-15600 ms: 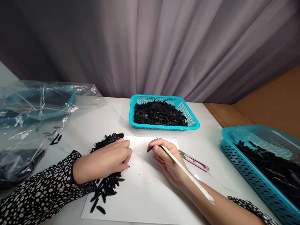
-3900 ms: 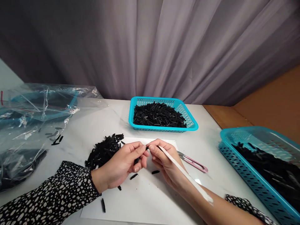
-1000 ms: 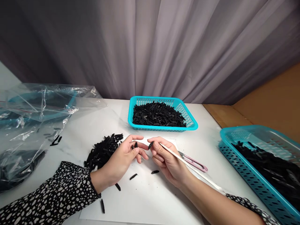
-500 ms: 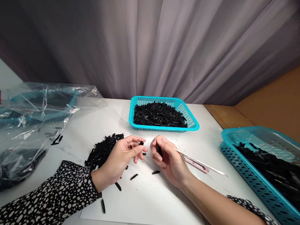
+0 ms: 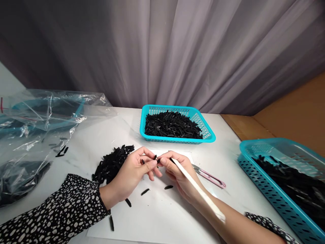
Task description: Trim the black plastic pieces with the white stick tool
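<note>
My left hand (image 5: 132, 173) and my right hand (image 5: 177, 171) meet fingertip to fingertip over a white sheet (image 5: 157, 213). Between the left fingers sits a small black piece (image 5: 155, 157), with one or two more tucked against the palm. My right hand grips a long white stick tool (image 5: 198, 191) like a pen, its tip at that piece. A heap of black pieces (image 5: 111, 162) lies just left of my left hand. A few loose black pieces (image 5: 145, 191) rest on the sheet below the hands.
A teal basket (image 5: 177, 139) full of black pieces stands behind the sheet. A second teal basket (image 5: 269, 183) sits at the right edge. Pink snips (image 5: 209, 176) lie right of my right hand. Clear plastic bags (image 5: 38, 128) cover the left side. A grey curtain hangs behind.
The hands have come back together after parting. The white stick swung from lying out to the right to along my forearm, its tip returning to the piece in my left fingers.
</note>
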Demonstrator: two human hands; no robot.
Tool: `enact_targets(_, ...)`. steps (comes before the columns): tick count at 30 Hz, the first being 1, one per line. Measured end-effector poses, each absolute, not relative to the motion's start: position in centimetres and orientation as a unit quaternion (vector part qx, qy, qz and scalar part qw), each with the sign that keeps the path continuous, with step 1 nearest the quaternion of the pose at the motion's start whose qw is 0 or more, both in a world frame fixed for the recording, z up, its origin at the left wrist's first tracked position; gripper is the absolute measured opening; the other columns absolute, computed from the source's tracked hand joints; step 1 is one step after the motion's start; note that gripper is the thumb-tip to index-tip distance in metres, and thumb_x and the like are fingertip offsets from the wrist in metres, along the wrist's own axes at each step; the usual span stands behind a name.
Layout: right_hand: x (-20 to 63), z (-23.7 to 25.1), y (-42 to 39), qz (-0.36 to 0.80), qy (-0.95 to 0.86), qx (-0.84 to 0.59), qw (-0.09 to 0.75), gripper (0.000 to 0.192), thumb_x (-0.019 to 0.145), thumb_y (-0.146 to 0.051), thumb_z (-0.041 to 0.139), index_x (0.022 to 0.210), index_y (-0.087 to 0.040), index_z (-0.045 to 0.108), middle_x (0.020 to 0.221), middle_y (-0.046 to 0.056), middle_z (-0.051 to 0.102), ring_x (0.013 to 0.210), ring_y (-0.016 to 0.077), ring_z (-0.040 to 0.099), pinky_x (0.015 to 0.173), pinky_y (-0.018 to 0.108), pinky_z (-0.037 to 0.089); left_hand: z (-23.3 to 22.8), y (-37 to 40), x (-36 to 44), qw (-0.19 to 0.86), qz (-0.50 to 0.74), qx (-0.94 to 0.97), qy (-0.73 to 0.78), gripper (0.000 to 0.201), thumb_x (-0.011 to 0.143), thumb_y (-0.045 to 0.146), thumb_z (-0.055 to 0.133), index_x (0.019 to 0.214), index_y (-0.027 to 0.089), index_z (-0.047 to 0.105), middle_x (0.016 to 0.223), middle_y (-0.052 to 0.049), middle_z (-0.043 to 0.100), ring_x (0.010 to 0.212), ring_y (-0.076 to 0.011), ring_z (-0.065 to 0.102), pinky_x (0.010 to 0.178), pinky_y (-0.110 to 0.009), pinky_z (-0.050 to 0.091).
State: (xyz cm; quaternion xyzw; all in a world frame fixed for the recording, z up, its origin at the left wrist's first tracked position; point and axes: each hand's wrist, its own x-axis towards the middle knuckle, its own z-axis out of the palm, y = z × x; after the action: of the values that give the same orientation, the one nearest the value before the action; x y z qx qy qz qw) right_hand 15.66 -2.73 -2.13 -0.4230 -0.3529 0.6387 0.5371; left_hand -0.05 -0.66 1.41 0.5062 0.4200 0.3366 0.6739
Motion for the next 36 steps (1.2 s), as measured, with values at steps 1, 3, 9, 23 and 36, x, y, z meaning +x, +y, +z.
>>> enact_targets(1,15.71,-2.11,-2.71,0.646,-0.343,-0.415,0.541,0.034,0.068,-0.045,0.082,0.073,-0.014,0.068,0.06,-0.002,0.056,0.045,0.0033,0.02,0.043,0.023,0.011,1.4,-0.63,-0.06,0.682,0.338,0.494,0.419,0.021,0.084,0.029,0.068,0.085,0.017,0.051,0.066,-0.001,0.07,0.05,-0.0062,0.054,0.056,-0.019,0.04)
enact_targets(3,15.8,-2.07,-2.69,0.663,-0.325,-0.396,0.546,0.033,0.07,-0.045,0.081,0.076,-0.015,0.069,0.06,-0.003,0.054,0.044,0.0031,0.02,0.043,0.023,0.011,1.32,-0.58,-0.08,0.698,0.343,0.468,0.419,0.02,0.085,0.028,0.067,0.084,0.017,0.05,0.068,-0.002,0.071,0.052,-0.0063,0.055,0.056,-0.019,0.039)
enact_targets(9,16.02,-2.26,-2.77,0.68,-0.299,-0.383,0.549,0.032,0.072,-0.044,0.082,0.08,-0.015,0.069,0.052,-0.008,0.036,0.046,0.0043,0.019,0.043,0.022,0.01,1.06,-0.53,-0.15,0.715,0.345,0.443,0.416,0.019,0.083,0.024,0.068,0.084,0.016,0.051,0.08,-0.008,0.073,0.061,-0.0093,0.061,0.055,-0.019,0.04)
enact_targets(23,16.17,-2.08,-2.71,0.706,-0.282,-0.352,0.546,0.031,0.073,-0.039,0.081,0.09,-0.016,0.072,0.053,-0.008,0.034,0.046,0.005,0.015,0.042,0.022,0.008,1.47,-0.39,-0.08,0.706,0.362,0.435,0.427,0.022,0.081,0.027,0.069,0.086,0.017,0.051,0.079,-0.005,0.072,0.061,-0.0101,0.06,0.054,-0.021,0.04)
enact_targets(36,16.29,-2.02,-2.67,0.708,-0.282,-0.344,0.548,0.028,0.076,-0.038,0.078,0.089,-0.016,0.068,0.055,-0.007,0.037,0.047,0.0056,0.019,0.041,0.019,0.011,1.13,-0.53,-0.04,0.674,0.354,0.486,0.43,0.023,0.082,0.032,0.071,0.088,0.016,0.055,0.072,-0.005,0.074,0.05,-0.0081,0.053,0.052,-0.022,0.038)
